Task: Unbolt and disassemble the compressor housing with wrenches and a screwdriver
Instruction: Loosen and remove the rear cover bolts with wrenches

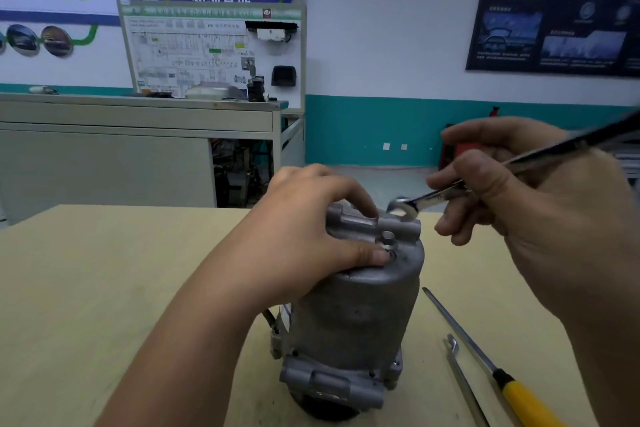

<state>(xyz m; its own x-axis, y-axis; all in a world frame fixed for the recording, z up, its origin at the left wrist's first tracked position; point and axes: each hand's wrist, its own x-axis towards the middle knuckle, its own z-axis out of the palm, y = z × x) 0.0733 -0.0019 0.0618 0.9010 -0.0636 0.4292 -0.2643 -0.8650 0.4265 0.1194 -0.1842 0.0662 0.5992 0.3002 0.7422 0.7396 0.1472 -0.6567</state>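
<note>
Closest to the lens, the left forearm runs up to the left hand (311, 236), which clamps the top of the compressor (360, 315). Its fingers curl over the far edge and the thumb presses the near face. That grip looks meant to stop the housing turning or tipping while a bolt is worked, since the compressor stands on end on the table (104, 270), right under the left palm.

Just beside the thumb tip a bolt (388, 237) stands proud of the cap, next to an open hole. Just past the left index fingertip, the open end of a wrench (426, 199) sits at the top lug; whether it is seated on a bolt head cannot be told.

The right hand (519, 198) holds the wrench partway along its shank. Thumb and forefinger pinch it, the other fingers curl loosely below, and the long end runs out past the knuckles. It looks like a light grip for placing the head, not for pulling hard.

Below the right fingers and well apart from them, a screwdriver (485, 357) and a second wrench (464, 381) lie side by side on the table, probably set there for that hand to reach.
</note>
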